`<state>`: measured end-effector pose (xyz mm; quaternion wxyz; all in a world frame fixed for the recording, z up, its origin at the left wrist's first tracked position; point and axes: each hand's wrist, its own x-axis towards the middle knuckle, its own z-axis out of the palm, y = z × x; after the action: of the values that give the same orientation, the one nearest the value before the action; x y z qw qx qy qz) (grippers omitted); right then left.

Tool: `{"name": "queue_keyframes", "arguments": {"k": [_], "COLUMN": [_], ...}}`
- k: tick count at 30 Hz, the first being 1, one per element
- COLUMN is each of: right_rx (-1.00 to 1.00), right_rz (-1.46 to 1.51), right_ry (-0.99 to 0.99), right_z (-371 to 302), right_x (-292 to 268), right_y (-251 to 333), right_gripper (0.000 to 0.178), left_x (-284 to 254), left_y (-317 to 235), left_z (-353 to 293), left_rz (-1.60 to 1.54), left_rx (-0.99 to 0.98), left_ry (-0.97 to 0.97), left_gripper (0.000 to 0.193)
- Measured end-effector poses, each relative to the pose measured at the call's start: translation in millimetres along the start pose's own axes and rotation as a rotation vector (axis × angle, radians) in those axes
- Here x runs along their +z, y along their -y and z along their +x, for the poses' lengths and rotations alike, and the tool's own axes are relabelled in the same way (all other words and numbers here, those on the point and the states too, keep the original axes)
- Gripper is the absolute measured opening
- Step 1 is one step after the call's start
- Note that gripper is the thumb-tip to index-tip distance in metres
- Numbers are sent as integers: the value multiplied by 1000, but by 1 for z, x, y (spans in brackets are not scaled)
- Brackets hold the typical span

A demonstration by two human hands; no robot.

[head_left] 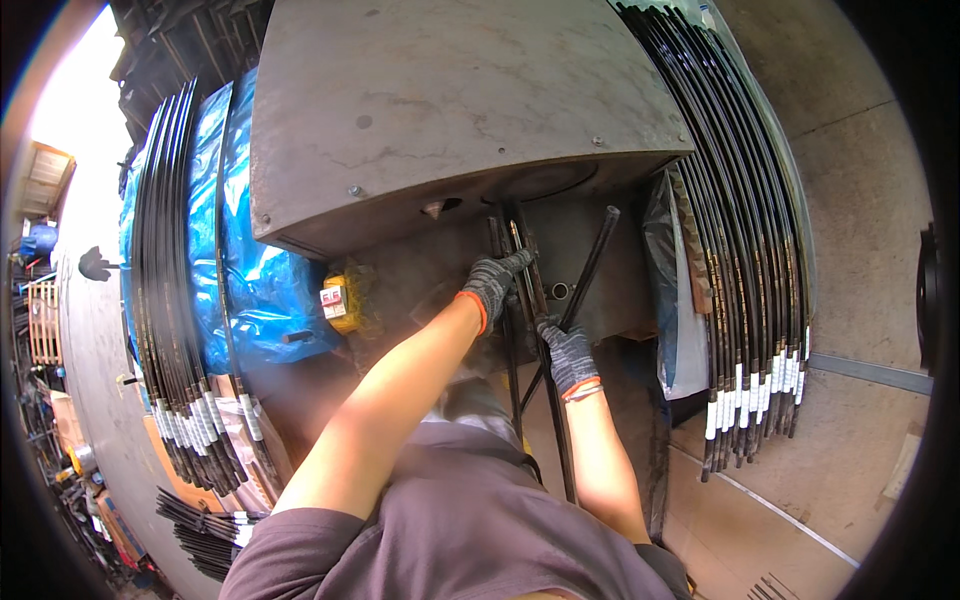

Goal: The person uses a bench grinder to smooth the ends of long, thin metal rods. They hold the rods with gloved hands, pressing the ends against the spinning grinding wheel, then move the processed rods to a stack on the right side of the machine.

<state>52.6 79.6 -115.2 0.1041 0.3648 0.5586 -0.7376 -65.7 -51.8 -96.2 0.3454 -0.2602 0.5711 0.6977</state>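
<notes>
Both my hands wear grey knit gloves with orange cuffs. My left hand is closed around the upper part of dark metal rods in front of the grey metal machine. Lower and to the right, my right hand grips a long black rod that runs down past my body. A second dark rod hangs alongside, under my left hand. One more black rod leans diagonally behind my right hand. Gloves hide exactly how many rods each hand holds.
Black rods with white-wrapped ends are stacked at left and right. Blue plastic sheeting lies beside the machine. A yellow switch box sits below its left corner. Clear plastic hangs by the right stack.
</notes>
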Motion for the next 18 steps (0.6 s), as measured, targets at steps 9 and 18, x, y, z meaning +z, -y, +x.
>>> {"name": "queue_keyframes", "arguments": {"k": [9, 18], "right_rx": [-13, -262], "right_rz": [138, -485], "right_ry": [-18, 159], "right_z": [-1, 2], "right_x": [5, -33], "right_y": [1, -12], "right_gripper": [7, 24], "left_x": [4, 6], "left_y": [-11, -14], "left_z": [-18, -17], "left_rz": [-74, -60], "left_rx": [-11, -51], "left_ry": [20, -24], "left_gripper": [28, 32]}}
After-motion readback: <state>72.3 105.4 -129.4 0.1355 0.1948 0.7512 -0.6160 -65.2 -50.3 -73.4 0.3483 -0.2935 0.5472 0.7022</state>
